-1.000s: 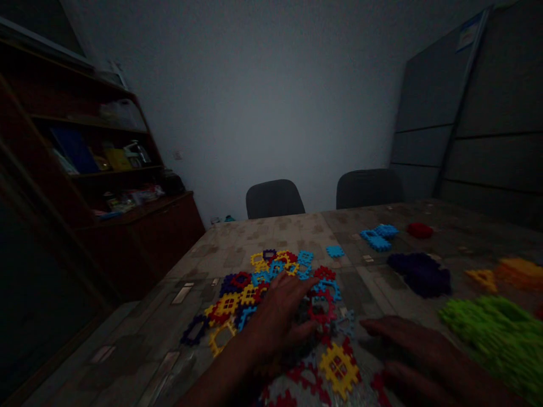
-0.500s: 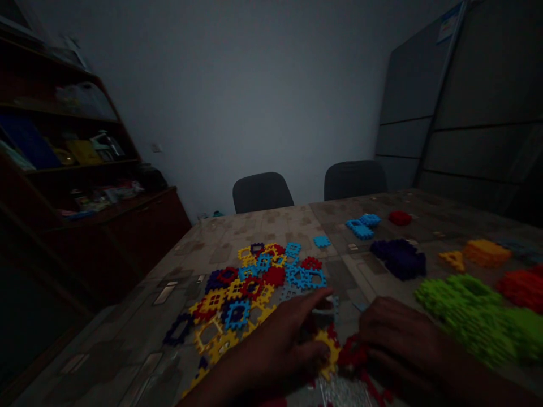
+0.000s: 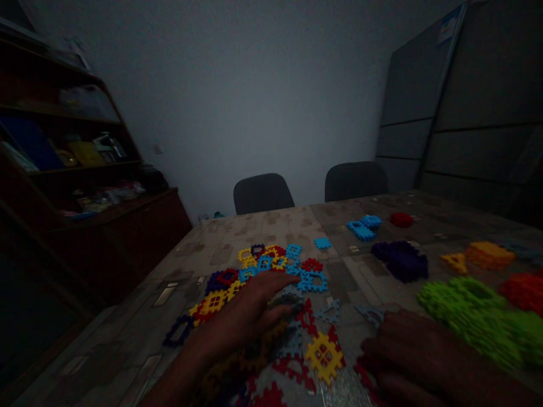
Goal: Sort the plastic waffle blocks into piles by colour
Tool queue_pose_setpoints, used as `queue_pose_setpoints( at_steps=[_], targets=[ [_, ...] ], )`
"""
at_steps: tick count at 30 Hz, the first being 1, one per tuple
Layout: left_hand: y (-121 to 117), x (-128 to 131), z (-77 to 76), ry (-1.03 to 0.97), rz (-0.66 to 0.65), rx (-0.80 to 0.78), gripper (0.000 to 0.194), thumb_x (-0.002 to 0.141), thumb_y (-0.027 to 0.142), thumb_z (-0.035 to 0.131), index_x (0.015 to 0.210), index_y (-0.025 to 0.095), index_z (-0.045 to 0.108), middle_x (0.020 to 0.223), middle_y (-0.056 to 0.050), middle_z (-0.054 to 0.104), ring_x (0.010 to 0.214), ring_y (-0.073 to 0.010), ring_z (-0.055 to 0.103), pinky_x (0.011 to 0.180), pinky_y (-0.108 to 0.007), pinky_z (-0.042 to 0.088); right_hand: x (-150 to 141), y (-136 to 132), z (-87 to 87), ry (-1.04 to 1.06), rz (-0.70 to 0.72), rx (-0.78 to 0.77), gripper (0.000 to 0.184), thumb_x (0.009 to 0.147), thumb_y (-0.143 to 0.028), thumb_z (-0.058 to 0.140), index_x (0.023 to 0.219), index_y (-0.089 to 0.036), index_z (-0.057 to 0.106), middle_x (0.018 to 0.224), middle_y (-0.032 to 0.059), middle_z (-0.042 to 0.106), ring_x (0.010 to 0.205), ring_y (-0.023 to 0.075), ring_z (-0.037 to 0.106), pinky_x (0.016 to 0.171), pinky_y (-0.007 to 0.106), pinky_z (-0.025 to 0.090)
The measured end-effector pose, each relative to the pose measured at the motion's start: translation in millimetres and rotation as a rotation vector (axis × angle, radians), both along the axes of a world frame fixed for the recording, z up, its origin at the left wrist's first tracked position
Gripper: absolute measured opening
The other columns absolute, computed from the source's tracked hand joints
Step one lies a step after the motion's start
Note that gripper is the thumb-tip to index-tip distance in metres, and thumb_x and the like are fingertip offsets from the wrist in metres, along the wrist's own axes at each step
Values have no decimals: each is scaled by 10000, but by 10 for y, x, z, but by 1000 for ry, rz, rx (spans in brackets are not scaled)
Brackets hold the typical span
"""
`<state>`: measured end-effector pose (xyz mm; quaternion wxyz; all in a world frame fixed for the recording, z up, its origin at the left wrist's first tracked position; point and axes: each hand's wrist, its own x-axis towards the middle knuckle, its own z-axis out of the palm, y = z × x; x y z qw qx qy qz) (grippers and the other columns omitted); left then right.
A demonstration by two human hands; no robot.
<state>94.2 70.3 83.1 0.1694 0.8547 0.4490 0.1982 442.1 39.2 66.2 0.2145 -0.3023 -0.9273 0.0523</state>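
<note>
My left hand reaches over a pile of toothed plastic building pieces, fingers stretched out and thumb apart, with a grey piece beneath the fingertips. My right hand is curled low at the right, closed on a red building piece that is mostly hidden by its fingers. A grey triangular piece lies just beyond its knuckles. Between the hands are a yellow window piece, a red triangle piece and another grey triangle.
Sorted groups lie at the right: lime green pieces, dark purple pieces, orange pieces, red-orange pieces, blue pieces and a red stack. Two chairs stand behind the table. A shelf is at the left.
My left hand has moved left and away from the yellow window piece, onto the mixed pile. My right hand has shifted slightly right and nearer, uncovering the grey triangle.
</note>
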Motion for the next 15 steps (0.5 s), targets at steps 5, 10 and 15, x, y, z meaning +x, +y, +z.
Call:
queue_pose_setpoints(
  at_steps=[5, 10, 15],
  targets=[
    [161, -342, 89, 205, 194, -85, 486, 969, 213, 631, 1455, 228, 650, 1520, -135, 669, 1406, -328, 612, 1218, -517, 439, 388, 108, -233, -25, -28, -217, 563, 875, -287, 787, 1421, -393, 701, 1404, 52, 745, 1207, 325, 737, 914, 397, 637],
    [295, -671, 77, 228, 282, -172, 535, 900, 281, 669, 1421, 160, 681, 1513, -176, 674, 1384, -384, 640, 1179, -509, 481, 533, 138, -569, -62, 43, -357, 836, 784, -196, 809, 1556, -423, 582, 1562, 52, 634, 1369, 387, 625, 1023, 470, 591],
    [326, -807, 23, 192, 311, -207, 628, 885, 394, 683, 1478, 193, 647, 1572, -133, 633, 1432, -388, 601, 1204, -493, 460, 398, 107, -383, -131, 33, -287, 935, 661, -55, 759, 1531, -361, 606, 1457, 74, 695, 1281, 374, 656, 1023, 468, 543]
  ],
)
